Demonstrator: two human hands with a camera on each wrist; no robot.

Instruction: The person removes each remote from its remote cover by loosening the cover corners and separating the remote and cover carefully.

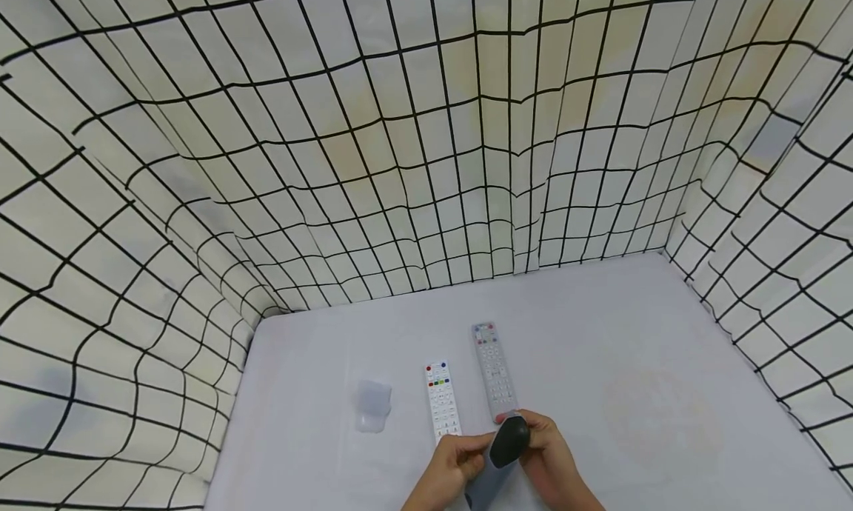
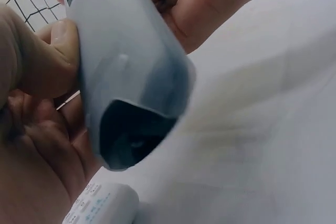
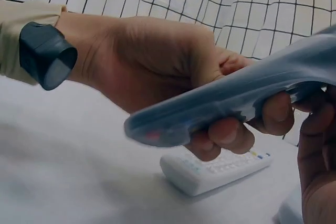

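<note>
Both hands hold a dark remote control (image 1: 509, 443) in a translucent, bluish sleeve (image 2: 126, 45), above the near part of the table. My left hand (image 1: 448, 470) grips its left side, the thumb (image 2: 63, 43) pressed against the sleeve. My right hand (image 1: 553, 459) holds the other side, thumb on one face and fingertips (image 3: 228, 132) curled under the opposite face. The sleeve's end gapes in the left wrist view, with dark inside. Just beyond the hands lie a white remote (image 1: 443, 403) with coloured buttons and a greyish remote (image 1: 493, 370); the hands overlap their near ends.
A small, folded piece of translucent plastic (image 1: 374, 405) lies left of the white remote. The white tabletop (image 1: 640, 363) is bounded at the back and both sides by white cloth walls (image 1: 400, 163) with a black grid. A dark band (image 3: 46, 53) circles the right wrist.
</note>
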